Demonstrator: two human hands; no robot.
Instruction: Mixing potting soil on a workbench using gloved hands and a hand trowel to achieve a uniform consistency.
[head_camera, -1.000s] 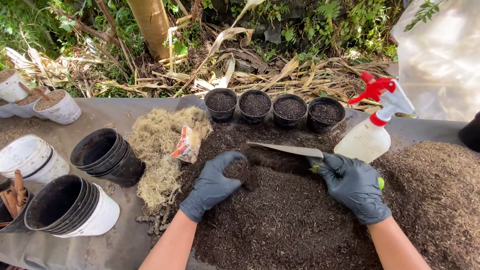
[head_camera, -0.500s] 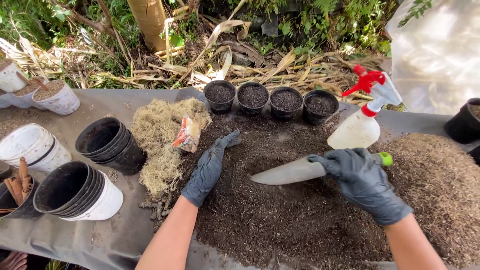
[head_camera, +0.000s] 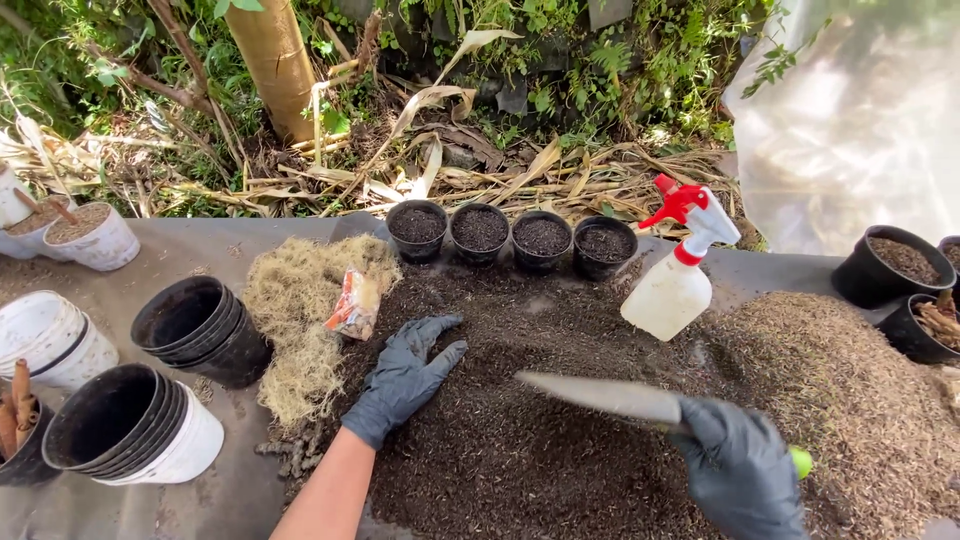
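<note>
— What is held over the big dark soil heap (head_camera: 520, 440)?

— A long grey metal trowel (head_camera: 600, 396) with a green handle end is held by the right hand (head_camera: 735, 470) in a dark glove; its fingers are wrapped tight around the handle.

— And the left hand (head_camera: 400, 380)?

— It is laid flat on the soil, fingers spread.

— What is seen nearby?

— Four small black pots (head_camera: 510, 235) filled with soil are lined up behind. A white spray bottle (head_camera: 675, 285) with a red trigger is stood on the grey counter (head_camera: 230, 490).

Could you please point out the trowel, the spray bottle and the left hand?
trowel (head_camera: 600, 395): head view, on its flat blade.
spray bottle (head_camera: 668, 295): head view, on its white body.
left hand (head_camera: 405, 380): head view, on the glove's back.
</note>
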